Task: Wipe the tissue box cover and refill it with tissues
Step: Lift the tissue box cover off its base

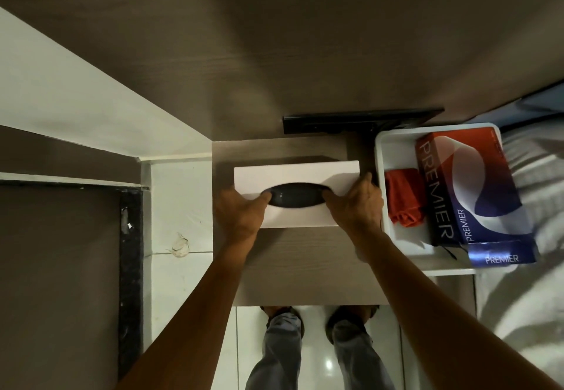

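The small wooden table [305, 267] takes up the middle of the room below the person, and both hands are down on the white tissue box cover [296, 173] sitting on it. The left hand [241, 215] clasps the cover's near left corner, thumb hooked into the dark oval slot [294, 196]; the right hand [355, 203] does the same at the right end, fingers curled round the edge. Both are closed on the cover, not spread flat.

Just beyond the right hand sits a white tray [396, 237] holding a red and blue tissue pack [476, 188] and, nearest that hand, a folded red cloth [403, 196]. Past the fingertips, against the wall, lies a flat black thing [351, 122] I can't identify.

As for progress, I'd judge it early. The cloth lies folded in the tray, no hand is on it, and the pack looks unused, though a flap at its near end seems loose. The slot shows only darkness, no tissue poking out, so the refill appears not yet done. Whether the cover has already been wiped I can't tell from its surface.

The inside of the cover is hidden, the fingers under its edges are out of sight, and the tray's right side is lost under the pack.
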Motion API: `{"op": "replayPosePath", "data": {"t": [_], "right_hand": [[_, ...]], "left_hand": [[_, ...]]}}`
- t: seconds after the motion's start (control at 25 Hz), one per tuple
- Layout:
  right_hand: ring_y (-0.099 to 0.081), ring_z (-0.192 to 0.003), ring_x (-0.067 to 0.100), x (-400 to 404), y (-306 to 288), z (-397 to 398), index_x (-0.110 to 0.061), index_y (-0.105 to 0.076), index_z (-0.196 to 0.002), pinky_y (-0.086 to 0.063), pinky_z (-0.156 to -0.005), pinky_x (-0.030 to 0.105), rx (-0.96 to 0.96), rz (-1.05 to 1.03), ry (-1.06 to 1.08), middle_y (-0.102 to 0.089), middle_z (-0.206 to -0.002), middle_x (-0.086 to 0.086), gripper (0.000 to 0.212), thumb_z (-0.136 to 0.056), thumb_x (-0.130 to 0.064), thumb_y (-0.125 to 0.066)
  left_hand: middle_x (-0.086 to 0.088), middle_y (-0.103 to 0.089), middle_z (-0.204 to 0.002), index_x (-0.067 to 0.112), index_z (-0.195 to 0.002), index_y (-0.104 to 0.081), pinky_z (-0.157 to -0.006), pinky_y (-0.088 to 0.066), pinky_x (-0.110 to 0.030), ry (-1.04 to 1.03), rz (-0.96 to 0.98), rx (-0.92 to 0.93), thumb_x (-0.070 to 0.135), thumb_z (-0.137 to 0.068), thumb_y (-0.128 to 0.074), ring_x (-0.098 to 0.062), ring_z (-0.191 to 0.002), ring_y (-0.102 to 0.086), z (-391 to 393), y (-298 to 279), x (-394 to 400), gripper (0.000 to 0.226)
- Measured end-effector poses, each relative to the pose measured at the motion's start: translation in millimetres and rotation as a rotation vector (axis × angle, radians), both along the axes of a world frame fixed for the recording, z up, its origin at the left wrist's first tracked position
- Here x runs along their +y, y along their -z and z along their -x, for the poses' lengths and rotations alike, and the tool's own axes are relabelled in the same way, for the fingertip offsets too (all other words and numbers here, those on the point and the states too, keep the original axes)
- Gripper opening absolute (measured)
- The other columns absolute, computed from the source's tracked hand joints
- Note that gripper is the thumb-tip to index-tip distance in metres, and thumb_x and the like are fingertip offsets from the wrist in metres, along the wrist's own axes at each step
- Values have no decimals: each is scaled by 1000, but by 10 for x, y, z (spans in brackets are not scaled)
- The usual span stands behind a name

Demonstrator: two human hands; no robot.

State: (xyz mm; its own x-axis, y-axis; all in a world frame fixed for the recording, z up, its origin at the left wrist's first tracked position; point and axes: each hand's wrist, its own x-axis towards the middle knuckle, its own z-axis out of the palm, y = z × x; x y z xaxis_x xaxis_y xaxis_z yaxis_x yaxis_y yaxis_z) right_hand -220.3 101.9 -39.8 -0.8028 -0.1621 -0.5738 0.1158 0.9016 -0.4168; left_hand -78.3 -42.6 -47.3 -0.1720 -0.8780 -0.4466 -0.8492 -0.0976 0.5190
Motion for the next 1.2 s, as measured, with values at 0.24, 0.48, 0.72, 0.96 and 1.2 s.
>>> {"op": "replayPosePath", "data": {"t": [0.24, 0.48, 0.72, 0.96, 1.2], "right_hand": [[-49, -130, 40, 16, -43, 44, -2, -28, -151, -44, -110, 54, -50, 17, -6, -52, -140, 21, 100, -78, -46, -81], [-44, -137, 40, 73, -138, -50, -1, -19, -157, -43, -113, 54, -79, 84, 2, -44, -149, 22, 101, -84, -38, -78], [-51, -123, 28, 483, -409, -356, -12, -37, -143, -47, -96, 36, 34, 139, -10, -48, -136, 11, 81, -80, -32, -84], [-51, -126, 30, 1057, -436, -976, -15, -35, -147, -53, -101, 49, -197, 57, 61, -46, -138, 10, 83, -82, -35, -82], [-50, -129, 31, 1045, -198, -1002, -11, -37, -149, -51, -107, 47, -202, 37, -8, -45, -143, 13, 84, -84, -46, -78]], "left_hand": [[-13, -77, -118, 8, -121, -74, -67, -40, -11, 23, 6, -1, 40, -79, -91, -34, -109, -75, -15, -2, -9, 56], [2, -64, -108, 13, -128, -66, -79, -45, -20, 42, -15, 31, 38, -83, -89, -30, -114, -71, -63, -89, 59, 56], [3, -54, -122, 15, -140, -54, -96, -57, -34, 34, 25, 54, 43, -80, -90, -13, -109, -57, -429, -369, 425, 75], [-9, -65, -130, 13, -138, -59, -100, -60, -40, -3, -146, -47, 39, -79, -92, -31, -119, -68, -1012, -469, 919, 72], [-12, -70, -130, 9, -134, -66, -103, -60, -45, -28, -161, -83, 41, -77, -94, -34, -118, -70, -1101, -270, 945, 71]]}}
